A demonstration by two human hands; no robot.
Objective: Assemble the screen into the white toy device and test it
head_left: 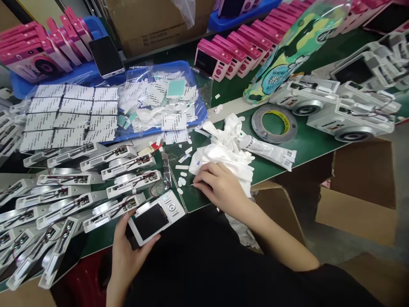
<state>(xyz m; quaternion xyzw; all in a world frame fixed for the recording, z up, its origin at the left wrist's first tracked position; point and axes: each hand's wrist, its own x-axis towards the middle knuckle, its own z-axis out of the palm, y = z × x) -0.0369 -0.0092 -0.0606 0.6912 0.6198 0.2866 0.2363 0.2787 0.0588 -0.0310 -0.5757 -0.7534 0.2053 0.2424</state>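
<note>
My left hand (pixel 128 251) grips a white camera back panel (pixel 156 216) with a dark screen and round buttons, held at the table's near edge. My right hand (pixel 220 184) rests on the green mat (pixel 287 147), fingers pinched together near small white sticker pieces (pixel 181 181); what the fingertips hold is too small to make out. A crumpled white cloth (pixel 223 153) lies just behind that hand.
Rows of white camera shells (pixel 96 179) with wires fill the left. A blue tray (pixel 191 81) holds label sheets (pixel 70 115) and bagged stickers. A tape roll (pixel 274 123), a tube (pixel 271 151), white cameras (pixel 338 111), pink cameras (pixel 236 51), a phone (pixel 106 56) and cardboard boxes (pixel 358 192) surround.
</note>
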